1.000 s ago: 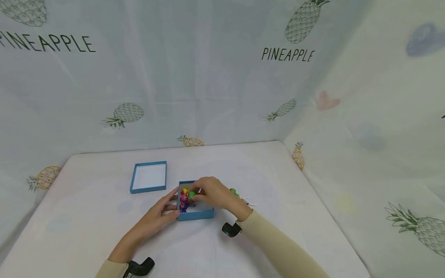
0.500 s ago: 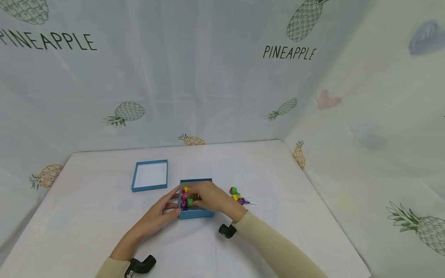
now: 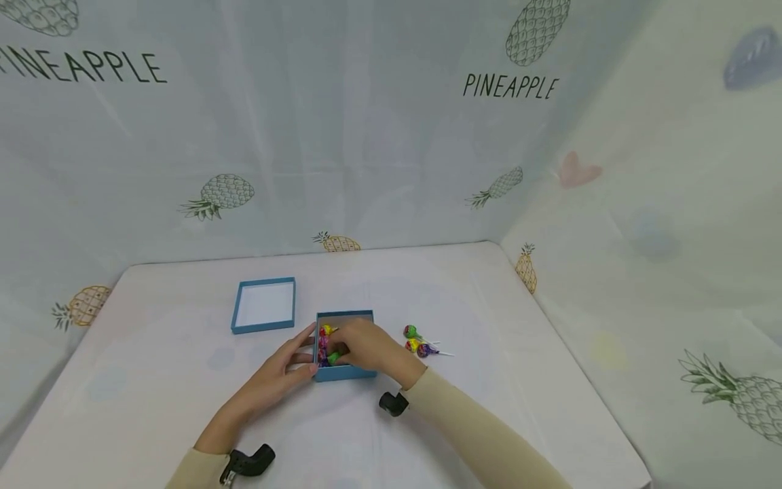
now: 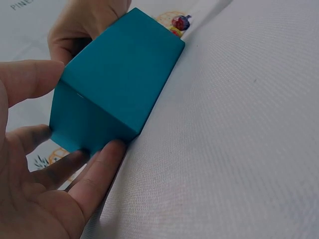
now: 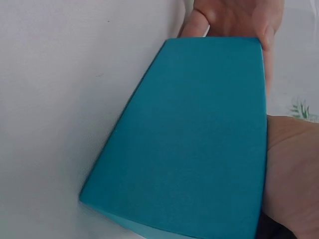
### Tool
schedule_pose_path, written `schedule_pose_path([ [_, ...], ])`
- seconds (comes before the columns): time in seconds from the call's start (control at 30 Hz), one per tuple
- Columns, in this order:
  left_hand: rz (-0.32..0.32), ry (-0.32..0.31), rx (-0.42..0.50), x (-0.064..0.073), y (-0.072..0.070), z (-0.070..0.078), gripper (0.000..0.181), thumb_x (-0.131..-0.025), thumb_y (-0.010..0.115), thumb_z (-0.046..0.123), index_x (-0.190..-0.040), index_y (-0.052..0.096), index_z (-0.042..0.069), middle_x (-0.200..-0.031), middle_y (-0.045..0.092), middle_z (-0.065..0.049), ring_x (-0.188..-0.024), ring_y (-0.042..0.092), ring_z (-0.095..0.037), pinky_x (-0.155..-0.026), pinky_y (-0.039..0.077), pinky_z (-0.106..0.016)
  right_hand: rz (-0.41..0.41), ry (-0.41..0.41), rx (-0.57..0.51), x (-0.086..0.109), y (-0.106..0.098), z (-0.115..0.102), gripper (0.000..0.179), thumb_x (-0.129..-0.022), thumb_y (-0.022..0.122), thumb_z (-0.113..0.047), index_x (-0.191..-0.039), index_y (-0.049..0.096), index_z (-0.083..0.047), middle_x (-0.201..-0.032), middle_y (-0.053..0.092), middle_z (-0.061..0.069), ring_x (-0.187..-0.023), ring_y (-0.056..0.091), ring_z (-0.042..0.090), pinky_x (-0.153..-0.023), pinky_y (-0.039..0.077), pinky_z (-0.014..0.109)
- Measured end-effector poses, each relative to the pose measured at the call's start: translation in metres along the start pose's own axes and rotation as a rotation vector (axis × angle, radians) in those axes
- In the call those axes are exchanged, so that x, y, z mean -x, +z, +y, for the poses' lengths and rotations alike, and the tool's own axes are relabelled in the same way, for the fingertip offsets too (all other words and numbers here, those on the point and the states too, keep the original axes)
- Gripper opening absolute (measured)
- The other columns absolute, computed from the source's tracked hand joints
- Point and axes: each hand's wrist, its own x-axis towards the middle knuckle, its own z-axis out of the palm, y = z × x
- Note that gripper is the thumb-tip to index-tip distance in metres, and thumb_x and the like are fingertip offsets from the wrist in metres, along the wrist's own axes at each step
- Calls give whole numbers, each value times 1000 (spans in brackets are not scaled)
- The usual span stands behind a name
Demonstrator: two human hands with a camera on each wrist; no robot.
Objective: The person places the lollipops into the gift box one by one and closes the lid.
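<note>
A blue open-topped box (image 3: 345, 374) stands mid-table, with several wrapped lollipops (image 3: 324, 341) along the inside of its left wall. My right hand (image 3: 366, 344) reaches down into the box, thumb and fingers pinching a green lollipop (image 3: 333, 358) close to the front left corner. Its fingertips are partly hidden, and in the right wrist view the box wall (image 5: 189, 134) covers them. My left hand (image 3: 282, 372) steadies the box from the left. In the left wrist view its extended fingers (image 4: 102, 172) touch the side wall and the thumb lies at the top edge.
Right of the box lie a green lollipop (image 3: 410, 331), a yellow one (image 3: 412, 346) and a purple one (image 3: 424, 350), sticks pointing right. A shallow blue-rimmed lid (image 3: 264, 305) lies behind and left, white inside up. A pineapple-print cloth (image 3: 391, 149) hangs behind the table.
My right hand has lowered the green lollipop toward the front left of the box, and its wrist has shifted left, uncovering the loose lollipops. My left hand keeps its place at the box.
</note>
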Motion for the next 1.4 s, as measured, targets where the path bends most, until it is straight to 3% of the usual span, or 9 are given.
schedule_pose_path([
  [0.27,0,0,7,-3,-2,-1,77,-106,66,35,-170,23,35,-167,36,-16,-139,54,-34,-101,50,-25,6,11,-14,1,-1,1,16,-89,87,-16,-104,83,-13,-91,76,-5,-75,59,-1,-73,49,9],
  [0.43,6,-12,11,-1,0,-2,78,-106,66,34,-170,23,34,-168,36,-16,-139,55,-34,-107,49,-38,-4,9,-37,9,-10,1,15,-94,83,-14,-109,82,-12,-97,77,-4,-78,60,1,-75,50,10],
  [0.6,20,-39,15,-1,3,-1,79,-105,68,35,-170,23,33,-168,36,-17,-139,54,-34,-112,47,-50,118,21,-95,28,-37,12,17,-100,77,-16,-116,81,-11,-102,77,-2,-80,62,4,-73,52,16],
  [0.77,29,-44,2,-2,3,-2,80,-104,69,36,-170,24,33,-168,36,-16,-139,54,-32,-110,49,-43,274,102,-131,53,-62,40,17,-100,76,-16,-117,80,-11,-103,76,-2,-86,65,9,-74,56,23],
  [0.87,29,-37,-10,-3,3,-2,80,-105,69,35,-170,24,33,-167,37,-15,-139,55,-32,-108,48,-38,315,149,-122,67,-68,62,18,-99,77,-15,-116,79,-10,-108,77,2,-87,67,12,-76,57,26],
  [1.03,35,-49,-16,-2,4,-1,80,-105,69,35,-170,24,33,-167,37,-15,-138,55,-31,-109,48,-40,283,240,-148,82,-59,91,21,-97,78,-12,-117,78,-4,-111,77,10,-87,70,18,-78,59,32],
  [1.2,44,-61,-16,-2,5,-1,80,-104,69,37,-170,24,35,-167,37,-15,-139,55,-32,-112,47,-47,180,369,-218,88,-39,111,23,-99,77,-17,-119,78,-7,-105,74,2,-84,66,12,-78,57,31],
  [1.4,44,-61,-18,-3,4,1,79,-104,69,38,-169,25,36,-167,37,-15,-139,54,-31,-112,48,-50,140,398,-271,92,-30,121,20,-99,77,-20,-115,78,-8,-98,73,-2,-86,67,12,-78,58,33],
])
